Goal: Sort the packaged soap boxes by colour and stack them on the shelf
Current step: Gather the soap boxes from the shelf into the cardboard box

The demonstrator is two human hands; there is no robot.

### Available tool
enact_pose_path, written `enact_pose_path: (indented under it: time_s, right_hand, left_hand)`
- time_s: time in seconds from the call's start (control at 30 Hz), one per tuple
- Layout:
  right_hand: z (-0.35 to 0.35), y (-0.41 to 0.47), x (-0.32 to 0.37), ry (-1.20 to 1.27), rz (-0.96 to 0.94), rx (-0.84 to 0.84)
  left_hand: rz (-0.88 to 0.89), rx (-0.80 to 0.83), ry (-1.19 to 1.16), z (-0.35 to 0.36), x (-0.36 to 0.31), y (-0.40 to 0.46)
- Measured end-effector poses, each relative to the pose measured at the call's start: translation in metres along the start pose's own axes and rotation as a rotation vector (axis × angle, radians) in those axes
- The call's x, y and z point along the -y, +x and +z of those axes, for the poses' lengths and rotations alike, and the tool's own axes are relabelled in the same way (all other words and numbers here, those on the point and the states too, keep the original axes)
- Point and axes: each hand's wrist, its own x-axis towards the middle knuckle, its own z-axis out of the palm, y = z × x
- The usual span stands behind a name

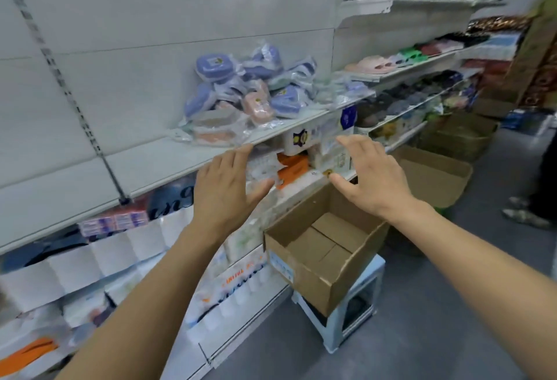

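Note:
A jumbled heap of plastic-wrapped soap boxes lies on the white shelf (pixel 144 162). Purple ones (pixel 214 68) sit on top and to the right, pink ones (pixel 258 105) lower in the middle and left front. My left hand (pixel 224 186) reaches out with straight, spread fingers, its tips at the shelf's front edge below the heap. My right hand (pixel 370 168) is also spread and holds nothing, in the air below and right of the heap. Neither hand touches a soap box.
An open, empty cardboard box (pixel 325 247) stands on a white plastic stool (pixel 355 313) below my right hand. Tissue packs and paper rolls fill the lower shelves. Slippers line the shelves at right. More cartons (pixel 437 174) and a person's feet (pixel 524 210) are on the floor at right.

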Motion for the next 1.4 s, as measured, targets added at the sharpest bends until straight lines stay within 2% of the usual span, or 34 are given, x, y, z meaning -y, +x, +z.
enact_pose_path:
  time_s: [0.2,0.47,0.63,0.8,1.1,1.23,1.4]
  right_hand:
    - [0.006,0.046,-0.101,-0.006,0.045,0.061]
    - [0.044,0.174,-0.245,-0.045,-0.027,-0.002]
    - [0.068,0.264,-0.337,-0.02,0.0,0.052]
    - [0.093,0.337,-0.398,0.023,0.006,0.082]
    - [0.193,0.501,-0.498,0.164,-0.125,0.207]
    - [0.251,0.578,-0.549,0.252,-0.206,0.324]
    - [0.307,0.67,-0.586,0.348,-0.309,0.431]
  left_hand:
    - [0.112,0.037,0.03,0.065,-0.067,0.095]
    - [0.109,-0.04,-0.025,0.17,-0.119,0.242]
    - [0.022,-0.011,-0.099,0.237,-0.144,0.341]
    - [-0.039,0.057,-0.138,0.286,-0.161,0.404]
    - [-0.277,0.064,-0.156,0.38,-0.169,0.509]
    - [-0.354,0.056,-0.14,0.44,-0.191,0.568]
    - [-0.413,0.137,-0.086,0.496,-0.208,0.645]
